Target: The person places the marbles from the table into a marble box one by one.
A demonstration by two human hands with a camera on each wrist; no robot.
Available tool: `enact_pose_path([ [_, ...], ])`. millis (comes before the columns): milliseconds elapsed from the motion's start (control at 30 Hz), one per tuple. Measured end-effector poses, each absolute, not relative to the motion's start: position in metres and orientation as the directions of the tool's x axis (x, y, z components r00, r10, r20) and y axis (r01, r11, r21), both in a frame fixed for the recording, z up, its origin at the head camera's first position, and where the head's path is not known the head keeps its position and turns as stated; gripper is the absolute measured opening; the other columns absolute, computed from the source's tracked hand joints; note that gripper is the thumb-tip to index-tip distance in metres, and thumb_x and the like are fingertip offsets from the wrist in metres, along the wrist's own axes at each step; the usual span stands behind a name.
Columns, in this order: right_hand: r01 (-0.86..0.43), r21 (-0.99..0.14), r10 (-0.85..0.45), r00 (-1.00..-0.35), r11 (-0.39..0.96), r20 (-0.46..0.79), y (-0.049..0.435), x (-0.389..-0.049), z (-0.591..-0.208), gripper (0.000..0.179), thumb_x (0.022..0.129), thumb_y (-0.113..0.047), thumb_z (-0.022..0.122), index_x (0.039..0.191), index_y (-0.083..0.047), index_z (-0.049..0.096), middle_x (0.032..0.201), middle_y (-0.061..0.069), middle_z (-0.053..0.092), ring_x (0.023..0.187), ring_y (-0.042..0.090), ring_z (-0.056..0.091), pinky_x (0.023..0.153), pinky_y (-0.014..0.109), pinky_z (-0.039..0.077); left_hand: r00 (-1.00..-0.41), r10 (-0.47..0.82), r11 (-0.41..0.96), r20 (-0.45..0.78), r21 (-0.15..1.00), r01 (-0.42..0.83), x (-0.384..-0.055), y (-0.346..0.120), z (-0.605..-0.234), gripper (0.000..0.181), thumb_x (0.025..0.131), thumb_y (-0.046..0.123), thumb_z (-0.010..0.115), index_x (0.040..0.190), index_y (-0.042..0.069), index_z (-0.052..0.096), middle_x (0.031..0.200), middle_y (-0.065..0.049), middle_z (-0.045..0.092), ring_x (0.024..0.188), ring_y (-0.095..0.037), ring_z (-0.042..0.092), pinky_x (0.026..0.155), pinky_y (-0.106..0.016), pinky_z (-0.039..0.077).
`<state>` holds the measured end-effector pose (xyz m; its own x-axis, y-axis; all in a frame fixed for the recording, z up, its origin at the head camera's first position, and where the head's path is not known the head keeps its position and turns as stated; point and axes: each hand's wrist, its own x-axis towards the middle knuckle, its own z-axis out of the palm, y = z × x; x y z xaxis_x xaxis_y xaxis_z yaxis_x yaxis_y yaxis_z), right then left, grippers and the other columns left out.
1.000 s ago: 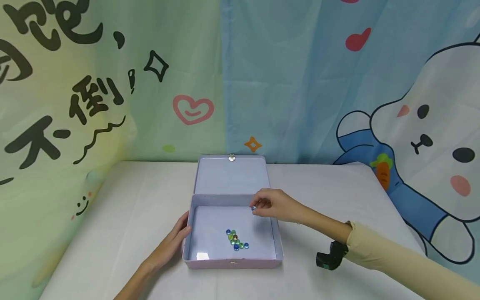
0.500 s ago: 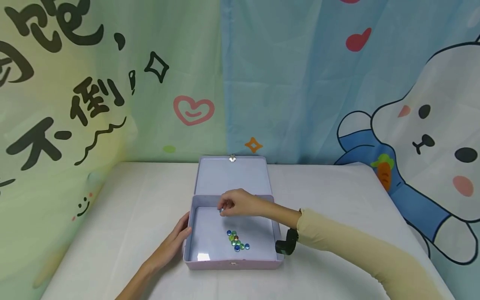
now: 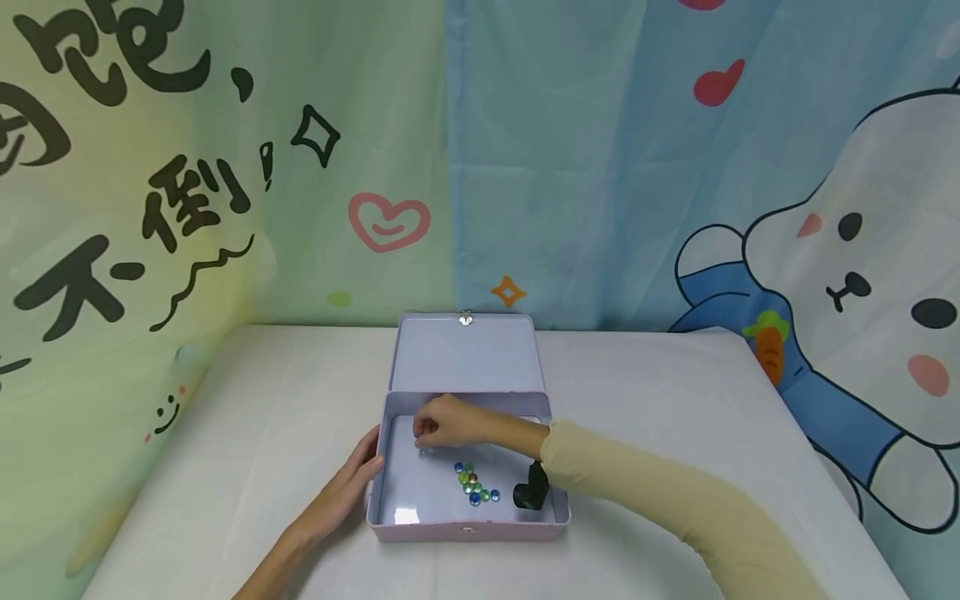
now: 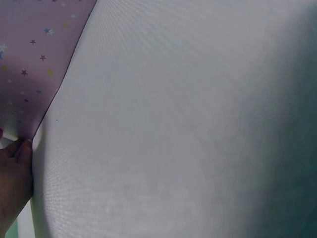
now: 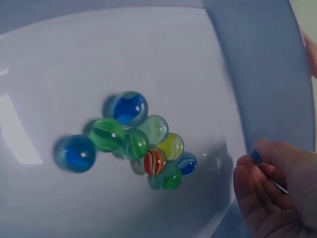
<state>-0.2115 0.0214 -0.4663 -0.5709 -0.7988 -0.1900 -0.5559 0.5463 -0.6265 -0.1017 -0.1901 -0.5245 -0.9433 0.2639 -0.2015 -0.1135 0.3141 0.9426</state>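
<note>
My right hand (image 3: 450, 421) is inside the open lilac tin box (image 3: 468, 531), low over the floor near its back left part. In the right wrist view its thumb and fingertips pinch a small blue glass marble (image 5: 256, 155), mostly covered by the fingers. Several marbles in blue, green, yellow-green and red-brown, such as a blue marble (image 5: 130, 108), lie in a cluster on the box floor. My left hand (image 3: 348, 479) rests against the left outer wall of the box, fingers fairly straight along it and thumb by the rim.
The hinged lid (image 3: 467, 354) stands tipped back behind the box, with a metal clasp (image 3: 466, 318) on its far edge. A white cloth covers the table (image 3: 637, 392). A printed curtain (image 3: 570, 167) hangs behind. A black wrist camera (image 3: 532, 490) sits below my right sleeve.
My right hand has moved left across the box and then lower, carrying the pinched marble from the right back side. My left hand and the marble cluster have stayed in place.
</note>
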Motion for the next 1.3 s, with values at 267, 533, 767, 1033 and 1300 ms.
enact_pose_path([
  [267,-0.562,-0.604,-0.787,-0.586,0.565,-0.192,0.005,-0.213,-0.482,0.008,0.088,-0.017,0.070,0.088,-0.009,0.068,0.074,-0.004,0.062,0.064,-0.001,0.049,0.060,0.010,0.042,-0.945,0.261,0.309,-0.196,0.945,-0.110,-0.099,-0.189,-0.525,0.058,0.105,0.035,0.033,0.157,0.018,0.013,0.163,-0.016,0.015,0.150,-0.036,0.015,0.119,-0.057,0.012],
  [533,-0.580,-0.594,-0.799,-0.570,0.557,-0.193,0.002,-0.213,-0.489,0.007,0.089,-0.017,0.070,0.090,-0.010,0.068,0.075,-0.005,0.062,0.064,-0.002,0.048,0.060,0.009,0.041,-0.944,0.267,0.315,-0.193,0.943,-0.103,-0.102,-0.189,-0.523,0.057,0.105,0.037,0.033,0.156,0.020,0.013,0.163,-0.015,0.015,0.150,-0.036,0.015,0.119,-0.057,0.013],
  [767,-0.574,-0.606,-0.797,-0.578,0.550,-0.177,0.003,-0.215,-0.489,0.007,0.088,-0.017,0.071,0.090,-0.010,0.068,0.076,-0.005,0.062,0.065,-0.002,0.049,0.061,0.009,0.042,-0.942,0.268,0.328,-0.202,0.938,-0.107,-0.103,-0.190,-0.521,0.058,0.105,0.039,0.033,0.157,0.022,0.012,0.164,-0.014,0.013,0.150,-0.036,0.014,0.119,-0.059,0.014],
  [1033,-0.585,-0.598,-0.797,-0.584,0.547,-0.158,0.002,-0.214,-0.486,0.011,0.089,-0.016,0.070,0.095,-0.007,0.070,0.079,0.000,0.066,0.066,-0.001,0.049,0.061,0.009,0.041,-0.942,0.263,0.325,-0.208,0.939,-0.117,-0.105,-0.190,-0.521,0.059,0.105,0.039,0.032,0.157,0.023,0.011,0.164,-0.013,0.014,0.151,-0.035,0.014,0.119,-0.058,0.013],
  [1300,-0.623,-0.568,-0.811,-0.567,0.538,-0.147,0.014,-0.209,-0.466,0.028,0.091,-0.022,0.067,0.112,-0.004,0.070,0.084,0.000,0.064,0.071,0.001,0.048,0.064,0.011,0.043,-0.941,0.269,0.325,-0.206,0.939,-0.113,-0.102,-0.190,-0.522,0.059,0.104,0.039,0.033,0.157,0.021,0.012,0.163,-0.015,0.013,0.150,-0.036,0.013,0.119,-0.058,0.013],
])
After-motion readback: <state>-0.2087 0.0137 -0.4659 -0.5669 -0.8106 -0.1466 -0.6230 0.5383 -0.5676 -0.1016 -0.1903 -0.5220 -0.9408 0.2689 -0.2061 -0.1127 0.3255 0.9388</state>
